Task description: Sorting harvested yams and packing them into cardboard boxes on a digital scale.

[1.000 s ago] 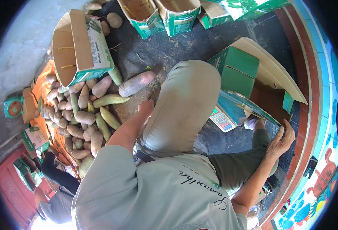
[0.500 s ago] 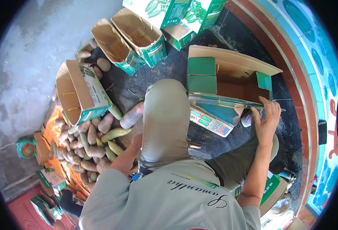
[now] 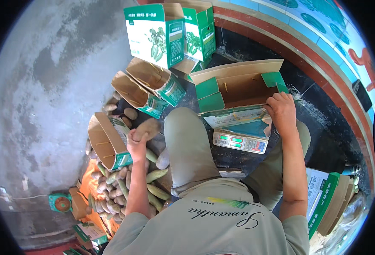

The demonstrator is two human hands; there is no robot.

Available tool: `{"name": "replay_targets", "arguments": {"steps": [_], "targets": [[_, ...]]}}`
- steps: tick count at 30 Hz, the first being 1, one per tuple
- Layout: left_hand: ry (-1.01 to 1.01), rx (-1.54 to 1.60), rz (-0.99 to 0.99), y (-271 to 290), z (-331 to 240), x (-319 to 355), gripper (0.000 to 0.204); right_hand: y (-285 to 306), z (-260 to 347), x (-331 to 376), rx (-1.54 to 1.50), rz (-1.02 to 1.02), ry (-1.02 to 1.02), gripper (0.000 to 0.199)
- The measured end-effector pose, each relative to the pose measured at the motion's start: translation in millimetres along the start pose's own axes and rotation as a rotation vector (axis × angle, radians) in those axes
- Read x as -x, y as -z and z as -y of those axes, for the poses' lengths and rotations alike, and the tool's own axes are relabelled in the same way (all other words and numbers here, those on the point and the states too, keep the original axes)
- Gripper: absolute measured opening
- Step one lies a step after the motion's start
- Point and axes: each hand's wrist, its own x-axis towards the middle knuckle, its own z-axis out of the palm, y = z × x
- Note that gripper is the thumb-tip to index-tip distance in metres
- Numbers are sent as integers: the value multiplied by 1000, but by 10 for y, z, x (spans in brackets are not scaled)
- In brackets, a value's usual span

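Note:
My left hand (image 3: pixel 137 146) grips a large brown tuber (image 3: pixel 149 128) and holds it up beside my left knee. The pile of brown tubers and long green gourds (image 3: pixel 121 189) lies below that hand. At the right, my right hand (image 3: pixel 282 111) has its fingers curled over the near edge of a green and white carton (image 3: pixel 234 115). This carton is open at the top, with its far flap raised and green end flaps folded. It stands on a digital scale (image 3: pixel 240 143) whose display is lit. Nothing shows on the part of the carton's floor that I can see.
A smaller open box (image 3: pixel 109 138) stands left of the raised tuber. Two open boxes (image 3: pixel 147 93) stand farther off, with taller printed cartons (image 3: pixel 153 38) behind. Another carton (image 3: pixel 323 202) is by my right elbow. A teal round device (image 3: pixel 62 203) stands at the lower left.
My left hand has come up from beside the pile with a brown tuber in it. My right hand stays on the carton's edge. The view has shifted and turned.

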Motion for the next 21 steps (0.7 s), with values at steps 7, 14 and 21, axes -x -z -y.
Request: {"name": "replay_targets", "arguments": {"steps": [7,14,21], "targets": [[-31,508,77,-75,-1419,-233,46,41,-139,148,28,-19,-100,18],[-146,784,429,-723,-2127,-56,47,48,-179,182,-38,20,-87,19],[-328,321,596,-1647,-2359,117,44,53,-160,190,-63,19,-91,19]]}}
